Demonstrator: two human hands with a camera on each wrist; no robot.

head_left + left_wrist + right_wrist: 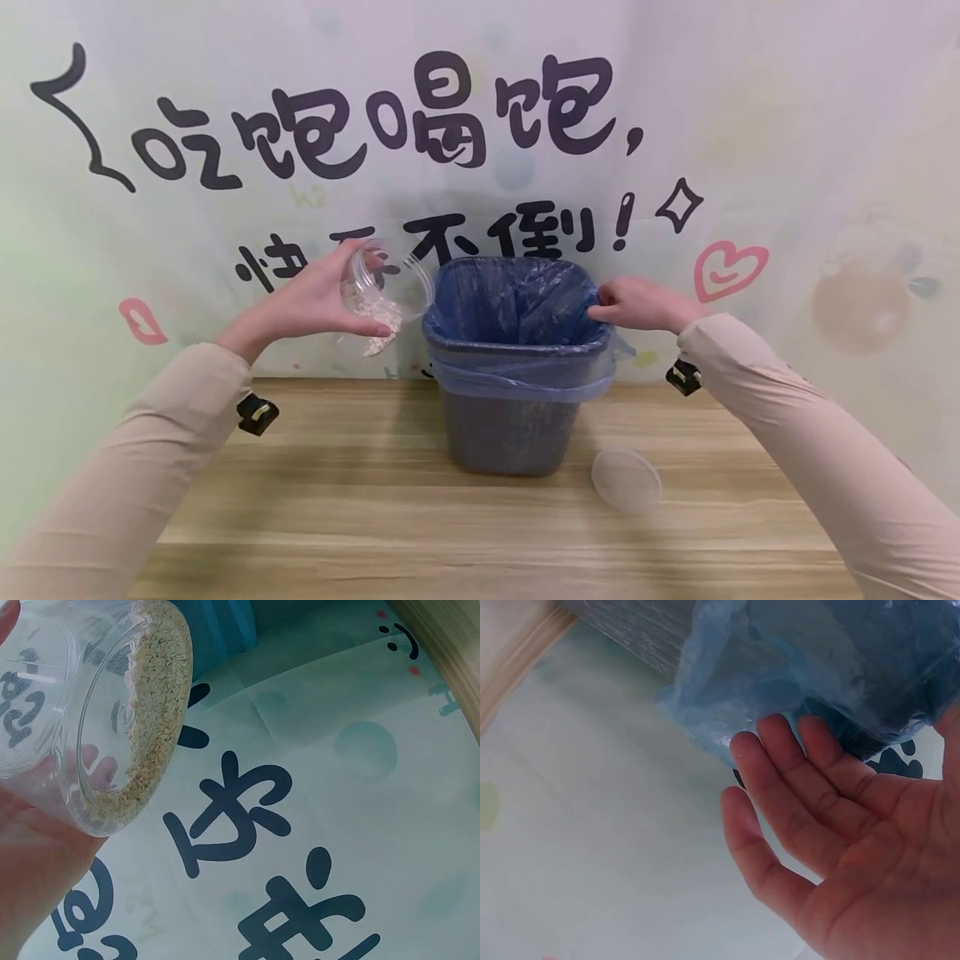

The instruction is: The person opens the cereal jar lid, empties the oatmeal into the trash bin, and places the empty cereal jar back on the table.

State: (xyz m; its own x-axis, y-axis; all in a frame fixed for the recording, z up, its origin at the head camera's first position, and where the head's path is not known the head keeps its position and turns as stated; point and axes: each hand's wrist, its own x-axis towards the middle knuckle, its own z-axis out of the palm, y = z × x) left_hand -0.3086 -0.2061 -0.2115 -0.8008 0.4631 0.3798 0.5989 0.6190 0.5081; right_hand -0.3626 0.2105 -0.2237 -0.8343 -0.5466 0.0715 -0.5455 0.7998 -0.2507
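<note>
My left hand (311, 293) grips a clear plastic jar (408, 287), tilted with its open mouth towards the bin, left of the rim. Pale flaky grains (161, 682) lie along the jar's lower side and bottom in the left wrist view. A grey trash bin (510, 437) stands upright on the table, lined with a blue plastic bag (517, 382) folded over its rim. At the bin's right rim, my right hand (645, 304) holds the edge, thumb on the inner side. Its loosely curled fingers (787, 802) lie outside, against the bag.
A round translucent lid (627, 481) lies on the wooden table (337, 517), right of the bin's base. Behind the bin hangs a pale backdrop (810, 108) with large black characters and coloured drawings.
</note>
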